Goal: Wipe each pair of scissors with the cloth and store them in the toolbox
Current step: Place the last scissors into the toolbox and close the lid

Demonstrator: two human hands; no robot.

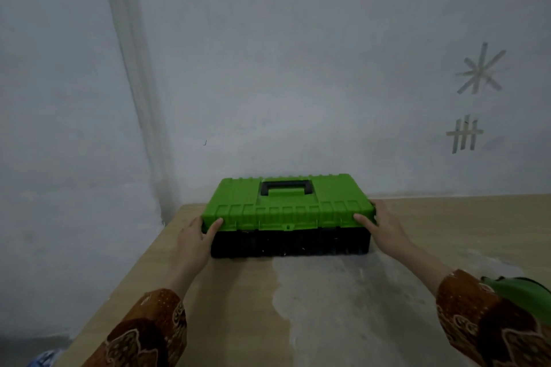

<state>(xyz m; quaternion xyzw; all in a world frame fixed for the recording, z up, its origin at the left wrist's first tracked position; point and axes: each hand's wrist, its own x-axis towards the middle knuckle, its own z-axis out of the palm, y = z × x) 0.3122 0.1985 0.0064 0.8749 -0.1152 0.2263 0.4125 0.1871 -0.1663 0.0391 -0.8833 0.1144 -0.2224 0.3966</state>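
My left hand [193,237] and right hand [384,225] grip the toolbox [287,214] lid's front corners at the counter's [328,307] far edge; lid down, no scissors or cloth visible—probably finishing.

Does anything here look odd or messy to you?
Mostly the table: a large pale grey worn or stained patch runs from the toolbox toward the camera. Tape marks are stuck on the wall. The toolbox sits closed and level, a left hand and right hand at its ends.
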